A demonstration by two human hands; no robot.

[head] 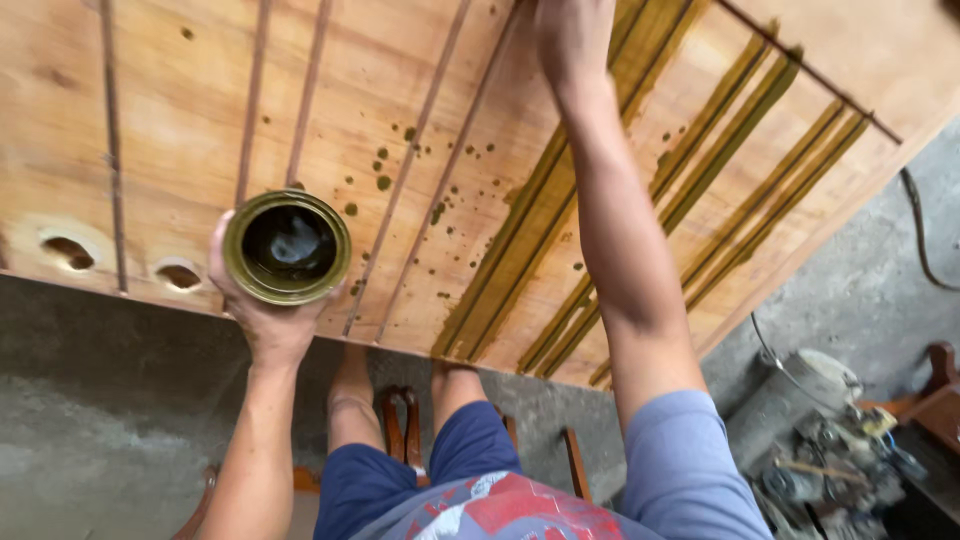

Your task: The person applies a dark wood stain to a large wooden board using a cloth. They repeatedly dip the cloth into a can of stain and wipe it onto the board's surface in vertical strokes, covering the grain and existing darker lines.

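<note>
My left hand (262,318) holds an open round tin (287,247) of dark liquid with an olive-stained rim, just over the near edge of a large wooden door panel (200,120). My right hand (572,35) reaches far across the panel at the top of the view; its fingers are cut off by the frame edge, so what it grips is hidden. Olive-green stain fills the grooves (540,230) beside my right forearm and further right. The grooves on the left are bare brown wood. Dark drips (385,182) dot the middle of the panel.
The panel has two lock holes (70,252) near its left front edge. Below it is a concrete floor (90,400). Dusty machine parts and a motor (830,440) lie at the lower right. A cable (920,230) runs along the floor. My legs straddle a wooden stool (400,420).
</note>
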